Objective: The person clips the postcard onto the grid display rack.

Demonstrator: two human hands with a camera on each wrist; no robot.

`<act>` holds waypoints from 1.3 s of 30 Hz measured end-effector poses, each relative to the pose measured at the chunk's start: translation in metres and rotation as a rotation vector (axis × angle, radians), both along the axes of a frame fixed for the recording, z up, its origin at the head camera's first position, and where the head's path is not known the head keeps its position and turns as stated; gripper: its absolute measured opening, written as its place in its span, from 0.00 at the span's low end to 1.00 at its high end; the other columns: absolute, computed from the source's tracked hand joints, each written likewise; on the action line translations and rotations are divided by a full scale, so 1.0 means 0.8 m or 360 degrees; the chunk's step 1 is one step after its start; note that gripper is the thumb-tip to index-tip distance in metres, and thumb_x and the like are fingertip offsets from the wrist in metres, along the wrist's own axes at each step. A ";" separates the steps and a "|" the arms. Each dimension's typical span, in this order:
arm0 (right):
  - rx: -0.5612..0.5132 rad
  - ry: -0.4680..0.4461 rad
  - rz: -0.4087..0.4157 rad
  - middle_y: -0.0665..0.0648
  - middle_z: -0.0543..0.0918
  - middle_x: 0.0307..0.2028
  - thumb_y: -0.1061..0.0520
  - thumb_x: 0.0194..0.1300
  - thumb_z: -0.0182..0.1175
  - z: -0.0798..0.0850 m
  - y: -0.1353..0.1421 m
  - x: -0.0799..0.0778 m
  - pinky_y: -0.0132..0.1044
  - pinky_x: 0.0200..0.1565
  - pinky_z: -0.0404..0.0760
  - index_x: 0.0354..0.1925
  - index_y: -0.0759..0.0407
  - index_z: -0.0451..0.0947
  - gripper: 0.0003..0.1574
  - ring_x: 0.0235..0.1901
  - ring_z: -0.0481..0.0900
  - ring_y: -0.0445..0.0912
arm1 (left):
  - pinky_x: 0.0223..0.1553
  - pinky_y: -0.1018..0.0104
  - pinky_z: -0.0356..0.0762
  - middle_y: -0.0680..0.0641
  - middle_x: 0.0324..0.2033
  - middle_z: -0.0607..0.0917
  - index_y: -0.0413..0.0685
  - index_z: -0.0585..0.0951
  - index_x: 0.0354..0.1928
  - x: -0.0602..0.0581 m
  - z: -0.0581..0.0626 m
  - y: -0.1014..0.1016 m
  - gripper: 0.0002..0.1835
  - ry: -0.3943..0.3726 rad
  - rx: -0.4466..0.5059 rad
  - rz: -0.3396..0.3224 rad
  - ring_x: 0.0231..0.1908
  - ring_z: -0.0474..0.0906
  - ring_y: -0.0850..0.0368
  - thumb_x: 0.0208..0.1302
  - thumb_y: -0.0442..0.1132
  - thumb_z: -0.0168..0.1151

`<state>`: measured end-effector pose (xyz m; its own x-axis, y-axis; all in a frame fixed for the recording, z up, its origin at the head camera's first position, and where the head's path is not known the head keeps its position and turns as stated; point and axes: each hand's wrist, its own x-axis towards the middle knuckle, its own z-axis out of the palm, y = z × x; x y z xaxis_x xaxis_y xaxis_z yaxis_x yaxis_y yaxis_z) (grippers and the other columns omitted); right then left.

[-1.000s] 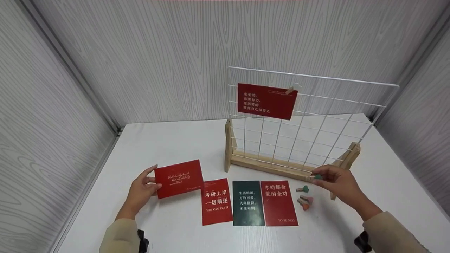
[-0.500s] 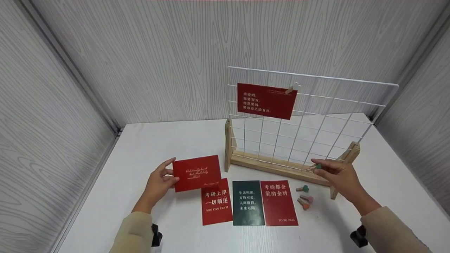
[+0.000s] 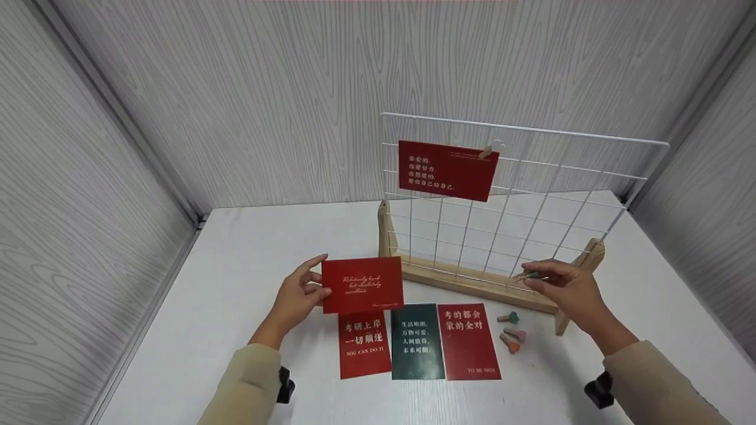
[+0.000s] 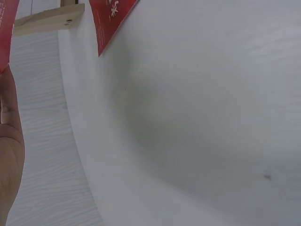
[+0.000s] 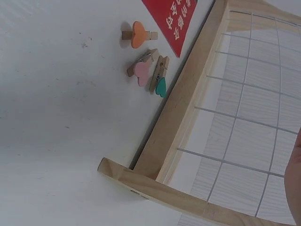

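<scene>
My left hand (image 3: 295, 299) pinches a red card (image 3: 362, 285) by its left edge, thumb in front. The card carries white cursive print and is held above the table, hiding the top of another red card (image 3: 364, 348) that lies flat. With thumb and fingers my right hand (image 3: 566, 289) pinches a small wooden clothespin (image 3: 530, 275) with a green end, in front of the lower right of the white wire grid (image 3: 534, 218). The left wrist view has part of the left hand (image 4: 9, 146) at its left edge. Only a sliver of the right hand (image 5: 294, 179) enters the right wrist view.
A red card (image 3: 449, 170) hangs clipped at the grid's upper left. The grid stands in a wooden base (image 3: 466, 283). A green card (image 3: 417, 342) and a red card (image 3: 469, 342) lie in front. Beside them are an orange heart clothespin (image 5: 138, 34), a pink one (image 5: 141, 73) and a green one (image 5: 161, 86).
My left hand has carried the red card to the right, over the leftmost lying card, and levelled it. My right hand has risen slightly with the clothespin. The grid has stayed put.
</scene>
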<state>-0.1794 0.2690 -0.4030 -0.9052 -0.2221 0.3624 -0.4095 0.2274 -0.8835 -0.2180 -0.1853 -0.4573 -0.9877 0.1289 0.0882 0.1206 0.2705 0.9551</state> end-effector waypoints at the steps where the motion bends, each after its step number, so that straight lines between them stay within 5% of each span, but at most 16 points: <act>1: 0.0003 0.0002 0.0007 0.62 0.77 0.39 0.69 0.51 0.58 0.000 0.000 0.000 0.29 0.35 0.75 0.44 0.69 0.74 0.18 0.36 0.76 0.44 | 0.31 0.63 0.76 0.43 0.33 0.74 0.61 0.63 0.59 -0.001 0.001 0.004 0.35 0.0009 0.0003 -0.0015 0.33 0.78 0.54 0.51 0.25 0.58; 14: -0.0013 0.0077 0.0033 0.61 0.77 0.40 0.71 0.53 0.55 0.017 0.000 -0.005 0.28 0.37 0.74 0.47 0.71 0.72 0.19 0.38 0.74 0.45 | 0.32 0.61 0.76 0.37 0.35 0.73 0.48 0.61 0.60 0.008 0.043 0.055 0.33 0.0088 0.0080 -0.0193 0.35 0.77 0.48 0.52 0.23 0.56; 39: -0.0123 0.0366 -0.0154 0.66 0.77 0.32 0.74 0.52 0.54 0.055 -0.013 -0.012 0.30 0.31 0.75 0.41 0.75 0.73 0.15 0.31 0.77 0.47 | 0.36 0.64 0.75 0.40 0.36 0.73 0.57 0.64 0.59 -0.003 0.080 0.136 0.34 0.0232 0.0207 -0.0320 0.37 0.76 0.50 0.51 0.23 0.57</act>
<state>-0.1893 0.2586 -0.3588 -0.8126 -0.1019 0.5738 -0.5814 0.2109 -0.7858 -0.2204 -0.0768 -0.3934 -0.9190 0.2995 0.2564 0.2984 0.1036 0.9488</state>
